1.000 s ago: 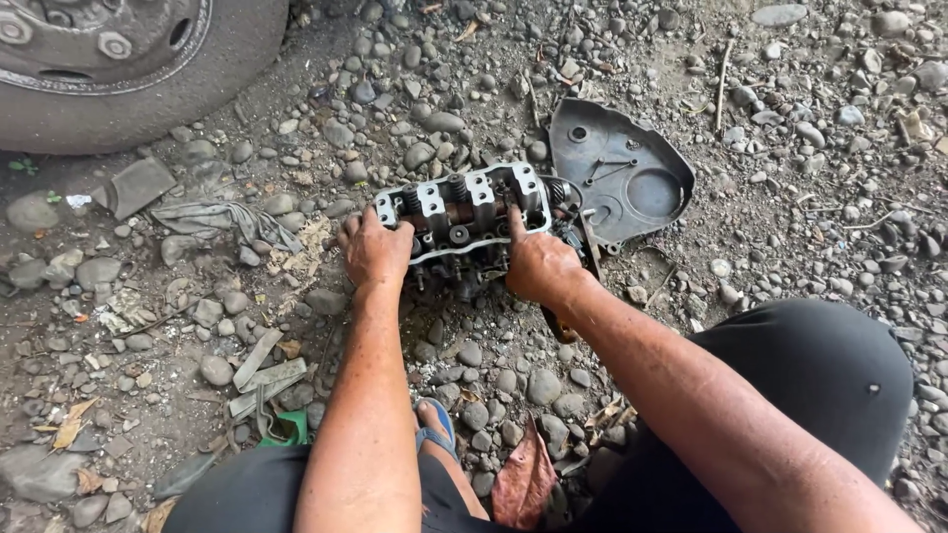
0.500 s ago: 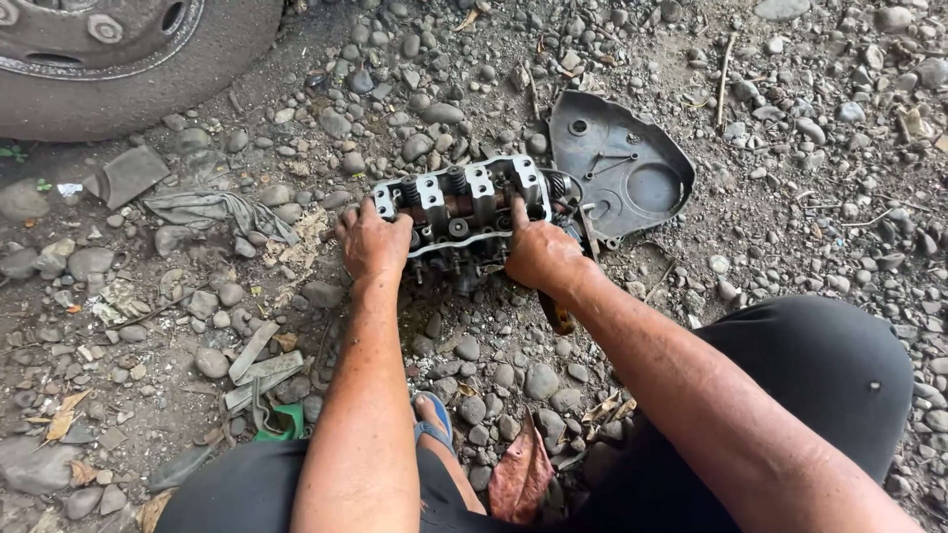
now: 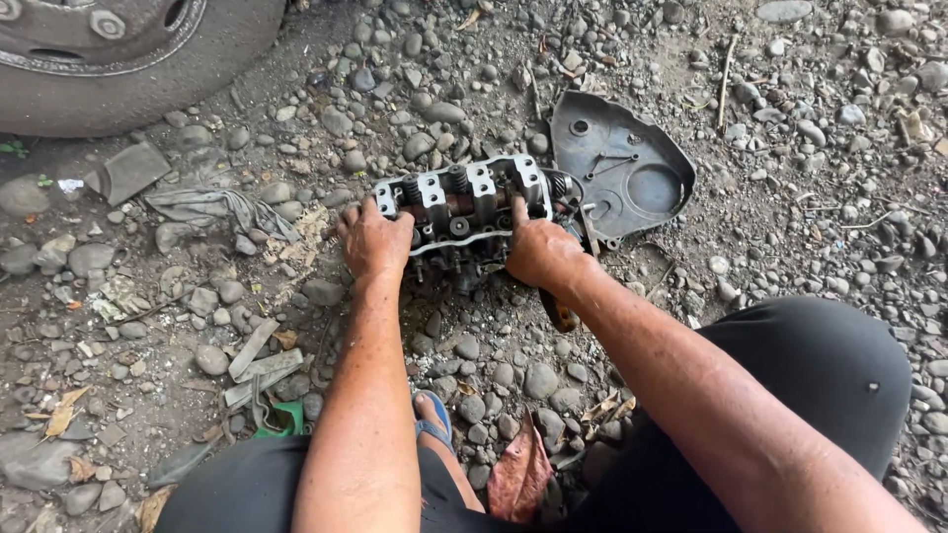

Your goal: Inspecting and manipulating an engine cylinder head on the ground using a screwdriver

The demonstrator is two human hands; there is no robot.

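A greasy metal engine cylinder head [image 3: 464, 202] with springs and silver caps lies on the gravel ground. My left hand [image 3: 375, 240] grips its left end, fingers curled over the near edge. My right hand [image 3: 540, 252] holds its right side, with the thumb pressed up against the top. Under my right wrist a wooden tool handle [image 3: 561, 314] pokes out; I cannot tell if the hand holds it.
A dark metal engine cover [image 3: 617, 166] lies just right of the head. A vehicle tyre [image 3: 118, 59] fills the top left corner. A grey rag [image 3: 222, 207] and flat scraps [image 3: 259, 360] lie to the left. My knees and a blue sandal [image 3: 434, 424] are below.
Both hands have stayed on the cylinder head; the view has shifted slightly, and the head sits a touch lower in the frame.
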